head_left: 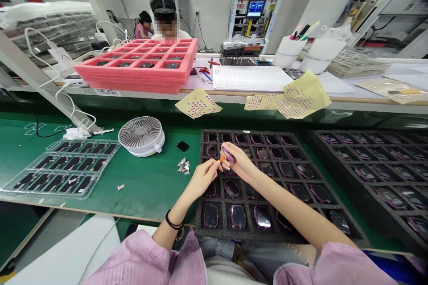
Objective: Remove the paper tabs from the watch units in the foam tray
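My left hand (204, 175) is closed on a thin orange stick-like tool (222, 158), whose tip meets a purple watch case (229, 155). The case sits edge-on between the fingers of my right hand (241, 163). Both hands are above a dark foam tray (214, 198), whose compartments hold several purple-rimmed watch cases with dark faces. To the left of my hands, a small pile of silvery pieces (183, 166) lies on the green mat, with a black watch-sized part (182, 146) behind it.
A white fan (141, 136) stands left of the pile. Further left lies a clear plastic tray (75, 192) of black parts. A second foam tray (364, 160) is at the right. The shelf holds a pink foam tray (187, 69) and papers (252, 78). Two people sit beyond it.
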`<state>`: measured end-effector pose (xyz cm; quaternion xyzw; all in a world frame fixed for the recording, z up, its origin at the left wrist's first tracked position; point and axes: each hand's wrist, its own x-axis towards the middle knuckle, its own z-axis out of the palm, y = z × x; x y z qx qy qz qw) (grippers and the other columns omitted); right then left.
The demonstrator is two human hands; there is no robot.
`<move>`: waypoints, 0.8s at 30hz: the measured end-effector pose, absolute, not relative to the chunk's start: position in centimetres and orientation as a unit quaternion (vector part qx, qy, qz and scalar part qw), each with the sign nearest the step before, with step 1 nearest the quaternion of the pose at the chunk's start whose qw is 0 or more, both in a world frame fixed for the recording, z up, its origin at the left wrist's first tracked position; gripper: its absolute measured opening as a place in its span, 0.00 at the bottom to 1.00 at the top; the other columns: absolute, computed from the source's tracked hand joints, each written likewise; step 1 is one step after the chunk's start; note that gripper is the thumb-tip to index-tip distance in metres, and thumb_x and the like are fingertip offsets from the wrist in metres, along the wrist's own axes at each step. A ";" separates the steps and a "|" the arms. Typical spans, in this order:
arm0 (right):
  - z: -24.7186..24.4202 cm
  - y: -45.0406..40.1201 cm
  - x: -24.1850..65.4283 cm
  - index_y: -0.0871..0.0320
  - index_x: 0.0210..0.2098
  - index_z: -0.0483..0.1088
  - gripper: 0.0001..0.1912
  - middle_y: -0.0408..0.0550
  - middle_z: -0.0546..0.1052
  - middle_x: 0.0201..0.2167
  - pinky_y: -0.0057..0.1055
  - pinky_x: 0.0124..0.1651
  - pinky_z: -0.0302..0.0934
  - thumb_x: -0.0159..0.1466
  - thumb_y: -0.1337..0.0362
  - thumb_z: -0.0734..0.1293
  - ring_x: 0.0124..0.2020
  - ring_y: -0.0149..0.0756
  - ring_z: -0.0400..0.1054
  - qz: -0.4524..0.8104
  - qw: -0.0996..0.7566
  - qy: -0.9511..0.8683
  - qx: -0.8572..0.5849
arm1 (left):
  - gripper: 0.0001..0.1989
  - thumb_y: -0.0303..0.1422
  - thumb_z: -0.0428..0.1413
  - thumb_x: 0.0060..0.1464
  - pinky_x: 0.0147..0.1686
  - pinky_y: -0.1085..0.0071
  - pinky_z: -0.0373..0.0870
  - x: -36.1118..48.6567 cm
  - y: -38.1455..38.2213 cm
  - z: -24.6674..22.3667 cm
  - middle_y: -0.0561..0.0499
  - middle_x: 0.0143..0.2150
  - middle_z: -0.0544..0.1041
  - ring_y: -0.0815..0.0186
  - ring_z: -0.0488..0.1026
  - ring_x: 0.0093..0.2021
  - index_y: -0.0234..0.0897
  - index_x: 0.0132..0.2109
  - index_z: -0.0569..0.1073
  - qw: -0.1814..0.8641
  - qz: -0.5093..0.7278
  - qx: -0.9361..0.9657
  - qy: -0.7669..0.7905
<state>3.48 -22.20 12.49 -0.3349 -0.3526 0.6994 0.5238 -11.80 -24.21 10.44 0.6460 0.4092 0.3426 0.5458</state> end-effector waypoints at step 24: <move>13.4 -22.5 2.6 0.56 0.27 0.63 0.16 0.34 0.63 0.16 0.25 0.20 0.59 0.55 0.54 0.72 0.15 0.24 0.55 0.700 0.530 -0.362 -0.313 | 0.24 0.53 0.48 0.56 0.14 0.78 0.42 -11.8 -24.4 11.2 0.62 0.15 0.52 0.78 0.46 0.13 0.34 0.30 0.67 0.606 0.369 0.592 0.383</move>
